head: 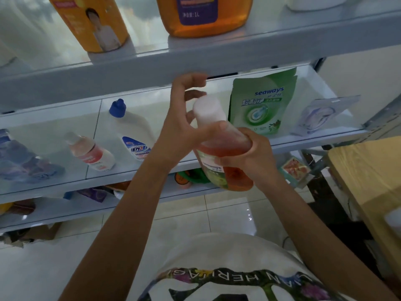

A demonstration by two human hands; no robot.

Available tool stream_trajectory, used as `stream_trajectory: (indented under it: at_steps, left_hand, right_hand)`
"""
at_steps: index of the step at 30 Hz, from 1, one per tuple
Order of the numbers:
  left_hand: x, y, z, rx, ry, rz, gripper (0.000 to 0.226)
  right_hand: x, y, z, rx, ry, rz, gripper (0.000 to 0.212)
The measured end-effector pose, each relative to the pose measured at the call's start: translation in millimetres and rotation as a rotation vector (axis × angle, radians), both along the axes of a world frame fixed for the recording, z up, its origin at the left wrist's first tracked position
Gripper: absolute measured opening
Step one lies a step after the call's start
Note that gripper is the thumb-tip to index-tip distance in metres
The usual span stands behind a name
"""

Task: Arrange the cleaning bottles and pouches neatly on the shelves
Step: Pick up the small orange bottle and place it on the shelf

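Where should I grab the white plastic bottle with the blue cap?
Probably round the white plastic bottle at its narrow shoulder under the blue cap, reaching from the open front of its shelf: it stands upright, tapers there, and the upper shelf hangs close overhead.

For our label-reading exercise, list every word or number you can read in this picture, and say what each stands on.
"seaways": green pouch.
"1L": purple label of the orange bottle.
"HERITAG": the person's shirt, seen upside down.
Too blurred to read: the labels on the held bottle, the blue-capped bottle and the small pink bottle.
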State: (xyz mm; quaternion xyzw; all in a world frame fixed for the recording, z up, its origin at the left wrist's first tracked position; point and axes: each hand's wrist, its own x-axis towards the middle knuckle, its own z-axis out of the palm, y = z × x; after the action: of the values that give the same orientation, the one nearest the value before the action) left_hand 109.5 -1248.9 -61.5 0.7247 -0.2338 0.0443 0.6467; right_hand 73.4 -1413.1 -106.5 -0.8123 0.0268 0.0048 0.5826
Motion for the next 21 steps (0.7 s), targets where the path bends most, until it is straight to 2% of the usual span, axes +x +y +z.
stream_trajectory:
  at_steps: [2, 4, 8, 17, 21]
  left_hand:
    - [-0.4, -1.5, 2.2, -0.056, 0.011, 0.055, 0.070]
    - [-0.8, 0.5, 3.8, -0.108, 0.055, -0.005, 0.068]
    - [0.1, 4.6, 8.1, -0.036, 0.046, -0.139, 0.052]
    - [9.2, 14.3, 9.6, 0.120, 0.064, -0.407, 0.045]
    - [5.0, 12.4, 10.0, 0.071, 0.099, -0.443, 0.043]
  right_hand:
    - [-4.4, -1.4, 3.5, 0.012, -0.014, -0.028, 0.057]
    - [-8.5, -2.7, 5.4, 0.015, -0.024, -0.055, 0.058]
    - [-16.4, -3.6, 5.1, 0.015, -0.034, -0.081, 0.058]
    - [-26.3, -3.0, 3.3, 0.057, 0.019, -0.084, 0.062]
    - [-28.6, -3.4, 3.5, 0.064, 0.053, -0.087, 0.060]
